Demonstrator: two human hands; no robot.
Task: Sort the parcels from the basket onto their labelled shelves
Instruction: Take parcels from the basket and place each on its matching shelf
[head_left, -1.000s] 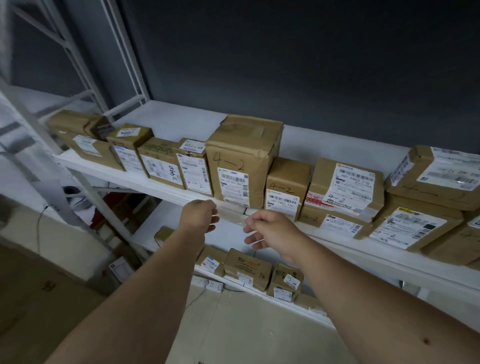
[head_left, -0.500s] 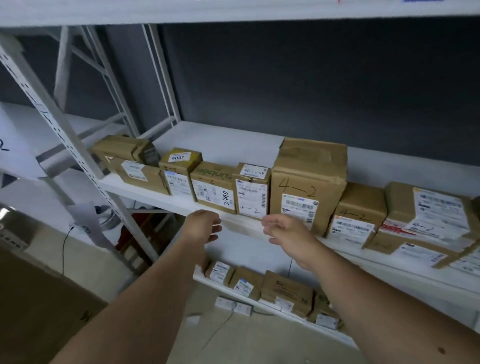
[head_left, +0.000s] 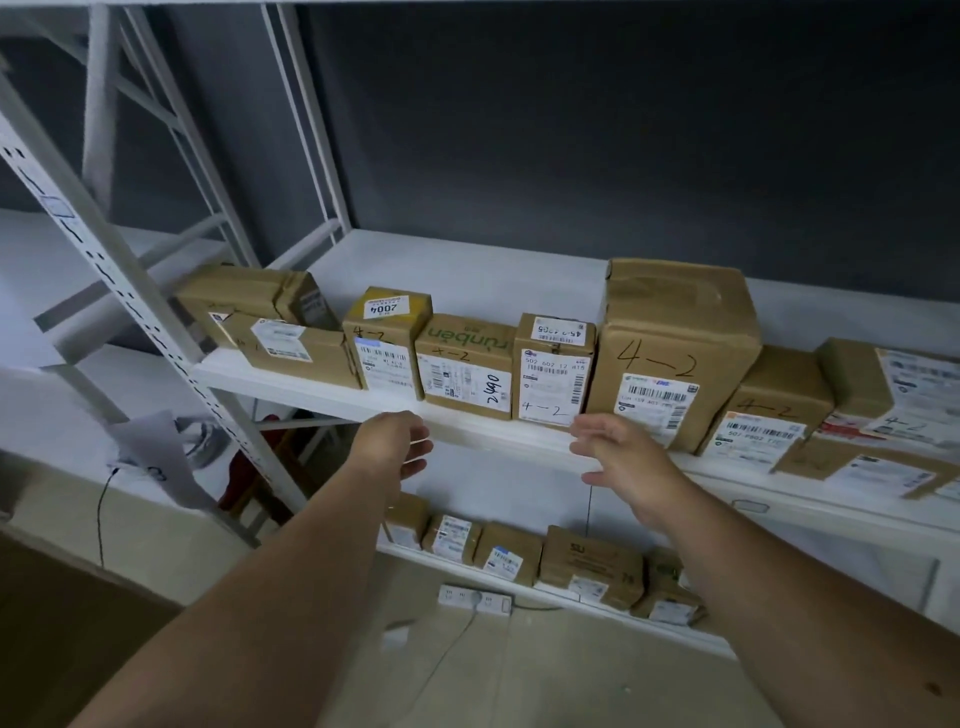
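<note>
Both your hands are up in front of the middle shelf (head_left: 519, 436), and neither one carries a parcel. Your left hand (head_left: 396, 441) hangs just below the shelf's front edge, fingers loosely curled with nothing in them; your right hand (head_left: 621, 457) sits at that same edge, fingers relaxed and spread, close to the small box marked 4-2 (head_left: 553, 371) but, as far as I can tell, not gripping it. On the shelf itself the row looks well filled: a big carton marked 4-2 (head_left: 675, 353) stands right of that small box, the runben box (head_left: 465, 366) and the box with the 2004 sticker (head_left: 387, 343) stand to its left, and further left a couple of flat parcels (head_left: 270, 322) sit stacked by the shelf's upright post. To the right of the big carton more labelled parcels (head_left: 779, 410) run on toward the edge of view, some blurred. Several carry the same 4-2 mark, so my read is that this shelf's share is largely placed. Below the middle shelf, a lower shelf (head_left: 566, 592) holds another line of small brown parcels. The basket is not in view, so I can't tell you how many parcels remain to sort. With your hands free, you look to be between parcels: either squaring up this row or about to go back for the next one.
</note>
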